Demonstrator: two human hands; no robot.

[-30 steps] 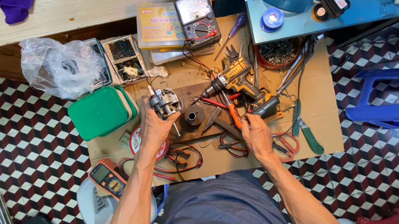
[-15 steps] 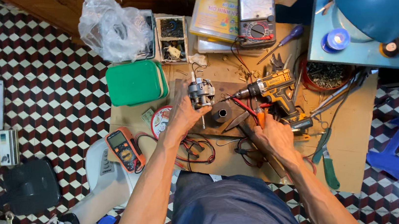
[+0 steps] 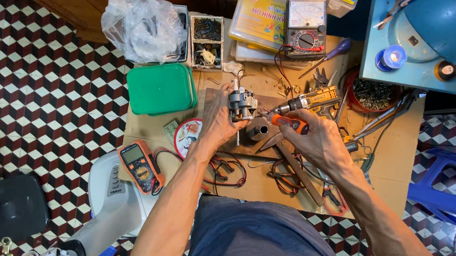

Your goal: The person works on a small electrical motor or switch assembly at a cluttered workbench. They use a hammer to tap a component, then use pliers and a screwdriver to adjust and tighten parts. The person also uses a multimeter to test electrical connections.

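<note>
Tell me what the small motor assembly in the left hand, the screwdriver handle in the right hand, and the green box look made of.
Small motor assembly: metal by the look, grey with dull glints and a thin shaft.
Screwdriver handle: probably plastic or rubber, matte orange with a black band.
Green box: likely plastic, smooth even colour, rounded corners, soft sheen.

Left hand [image 3: 217, 124] and right hand [image 3: 314, 138] raised, fingers curled (both gripping), forearms converging.
</note>
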